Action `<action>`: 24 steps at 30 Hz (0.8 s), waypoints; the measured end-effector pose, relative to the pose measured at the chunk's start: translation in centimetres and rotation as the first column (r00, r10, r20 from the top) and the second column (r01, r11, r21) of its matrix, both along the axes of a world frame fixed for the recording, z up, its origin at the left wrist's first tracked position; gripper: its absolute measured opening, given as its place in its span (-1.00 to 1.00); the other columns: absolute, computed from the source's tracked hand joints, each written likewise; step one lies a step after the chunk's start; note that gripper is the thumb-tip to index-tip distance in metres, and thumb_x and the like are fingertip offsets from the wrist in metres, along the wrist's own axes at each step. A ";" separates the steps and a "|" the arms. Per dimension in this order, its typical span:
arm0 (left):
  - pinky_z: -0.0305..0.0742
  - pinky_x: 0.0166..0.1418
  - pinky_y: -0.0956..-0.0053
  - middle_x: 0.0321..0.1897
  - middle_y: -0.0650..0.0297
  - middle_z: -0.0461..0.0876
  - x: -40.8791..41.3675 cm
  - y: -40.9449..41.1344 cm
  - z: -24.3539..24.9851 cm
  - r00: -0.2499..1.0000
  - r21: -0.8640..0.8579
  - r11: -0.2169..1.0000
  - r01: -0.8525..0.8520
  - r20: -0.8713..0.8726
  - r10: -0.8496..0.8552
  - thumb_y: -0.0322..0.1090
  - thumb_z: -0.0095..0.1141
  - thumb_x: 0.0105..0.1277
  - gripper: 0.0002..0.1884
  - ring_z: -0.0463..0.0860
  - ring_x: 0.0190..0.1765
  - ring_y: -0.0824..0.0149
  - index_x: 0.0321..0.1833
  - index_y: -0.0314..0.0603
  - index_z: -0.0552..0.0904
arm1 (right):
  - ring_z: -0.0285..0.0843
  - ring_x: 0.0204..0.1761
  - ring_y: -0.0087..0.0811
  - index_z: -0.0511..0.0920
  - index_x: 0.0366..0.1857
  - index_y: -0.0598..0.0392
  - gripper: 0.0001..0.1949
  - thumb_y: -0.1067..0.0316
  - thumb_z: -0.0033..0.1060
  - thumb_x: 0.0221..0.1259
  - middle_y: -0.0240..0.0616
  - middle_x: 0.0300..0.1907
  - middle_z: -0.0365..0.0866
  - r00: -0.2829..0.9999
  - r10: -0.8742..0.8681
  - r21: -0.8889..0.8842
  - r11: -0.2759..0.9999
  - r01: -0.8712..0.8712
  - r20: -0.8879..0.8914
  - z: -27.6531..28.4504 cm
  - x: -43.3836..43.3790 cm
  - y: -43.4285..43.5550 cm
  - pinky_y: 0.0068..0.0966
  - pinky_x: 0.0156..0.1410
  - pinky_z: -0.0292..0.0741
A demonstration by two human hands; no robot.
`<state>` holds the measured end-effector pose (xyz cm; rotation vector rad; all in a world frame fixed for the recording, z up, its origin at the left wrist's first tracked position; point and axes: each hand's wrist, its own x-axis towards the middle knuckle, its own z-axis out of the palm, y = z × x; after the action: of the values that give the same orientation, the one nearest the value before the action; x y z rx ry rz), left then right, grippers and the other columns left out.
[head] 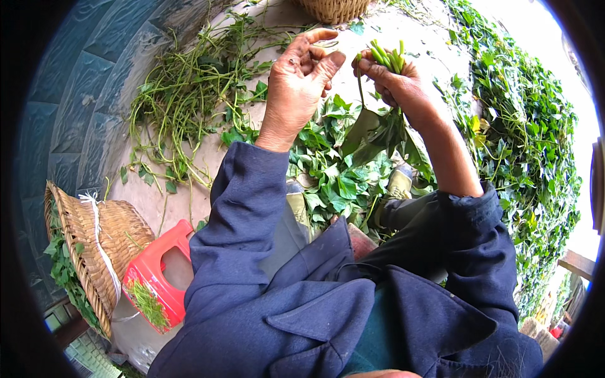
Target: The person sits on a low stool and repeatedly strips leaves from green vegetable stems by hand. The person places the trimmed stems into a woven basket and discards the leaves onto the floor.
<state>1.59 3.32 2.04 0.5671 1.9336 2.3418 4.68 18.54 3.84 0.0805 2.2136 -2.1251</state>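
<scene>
My right hand (399, 87) grips a small bunch of leaf stems (388, 57), their pale green ends poking up above the fingers. Large leaves (378, 137) of that bunch hang down below the fist. One thin stem droops from the fingertips, apart from the others. To the left, my left hand (302, 82) is raised with thumb and forefinger apart and nothing visible between them; its other fingers are curled and partly hidden. Below both hands, loose green leaves (347, 186) lie heaped on the ground between my shoes (401, 182).
A tangle of mostly stripped vines (189, 104) lies to the left. Dense leafy vines (520, 127) are piled along the right. A wicker basket (335, 10) stands ahead. Lower left are a tilted woven basket (106, 227) with leaves and a red plastic stool (158, 279) with green scraps.
</scene>
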 end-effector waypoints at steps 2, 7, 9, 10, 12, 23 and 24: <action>0.30 -0.52 0.80 -0.55 0.44 0.50 0.1 0.0 0.0 0.999 -0.031 1.000 0.005 -0.034 -0.007 -0.34 0.11 0.16 -0.82 0.38 -0.57 0.67 -0.19 -0.19 0.54 | 0.06 -0.69 -0.83 0.54 -0.23 -0.02 -0.80 0.20 0.11 0.10 -0.65 -0.63 0.37 1.000 0.007 0.034 0.999 -0.007 0.000 0.0 0.0 -0.2 -0.81 -0.62 -0.01; 0.30 -0.50 0.75 -0.61 0.43 0.49 0.2 0.1 0.3 1.000 -0.126 0.992 -0.017 -0.026 0.014 -0.39 0.09 0.16 -0.89 0.36 -0.57 0.65 -0.31 -0.27 0.55 | 0.09 -0.67 -0.83 0.53 -0.19 -0.02 -0.79 0.23 0.10 0.11 -0.64 -0.54 0.47 0.993 0.105 0.067 0.993 -0.101 -0.054 -0.5 0.0 0.1 -0.81 -0.61 0.02; 0.30 -0.50 0.74 -0.61 0.43 0.49 0.1 0.1 0.1 0.999 -0.152 0.988 -0.014 -0.032 0.009 -0.38 0.08 0.18 -0.88 0.36 -0.58 0.64 -0.33 -0.29 0.54 | 0.09 -0.67 -0.83 0.52 -0.19 -0.02 -0.79 0.23 0.09 0.11 -0.65 -0.56 0.44 0.992 0.116 0.036 0.993 -0.115 -0.046 -0.5 0.1 0.0 -0.81 -0.60 0.01; 0.30 -0.51 0.75 -0.61 0.43 0.47 0.1 0.0 0.0 1.000 -0.173 0.985 -0.004 -0.029 -0.001 -0.36 0.06 0.18 -0.88 0.37 -0.58 0.64 -0.33 -0.28 0.53 | 0.07 -0.67 -0.83 0.52 -0.21 -0.02 -0.80 0.23 0.09 0.11 -0.65 -0.59 0.41 0.994 0.107 0.021 0.994 -0.106 -0.035 -0.4 0.2 -0.1 -0.81 -0.60 0.00; 0.30 -0.52 0.76 -0.62 0.44 0.45 0.2 0.0 0.0 1.000 -0.215 0.977 0.014 -0.024 -0.020 -0.34 0.04 0.20 -0.88 0.37 -0.58 0.63 -0.34 -0.26 0.52 | 0.05 -0.68 -0.82 0.52 -0.25 -0.02 -0.83 0.23 0.08 0.11 -0.66 -0.64 0.33 0.996 0.087 -0.020 0.996 -0.087 0.002 -0.2 0.4 -0.3 -0.80 -0.61 -0.01; 0.45 -0.43 0.70 -0.25 0.22 0.47 -1.4 -1.1 -1.7 0.933 -0.328 0.879 -0.347 -0.220 0.286 -0.49 0.09 0.10 -0.70 0.49 -0.44 0.52 -0.08 -0.19 0.43 | 0.04 -0.67 -0.86 0.52 -0.27 0.00 -0.81 0.18 0.08 0.12 -0.66 -0.62 0.33 0.992 -0.101 -0.244 0.963 0.117 0.077 -0.2 -0.3 1.3 -0.84 -0.61 -0.01; 0.44 -0.44 0.72 -0.25 0.22 0.47 -1.6 -1.5 -1.7 0.956 -0.362 0.887 -0.288 -0.166 0.243 -0.48 0.11 0.10 -0.68 0.48 -0.46 0.54 -0.06 -0.19 0.43 | 0.08 -0.64 -0.85 0.52 -0.24 0.02 -0.78 0.17 0.10 0.10 -0.60 -0.53 0.44 0.992 -0.110 -0.201 0.972 0.122 0.069 -0.2 -0.2 1.3 -0.84 -0.61 0.03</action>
<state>-0.03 1.84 0.34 0.4342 2.5845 2.0046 4.51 19.80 3.63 0.2613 1.9914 -2.3669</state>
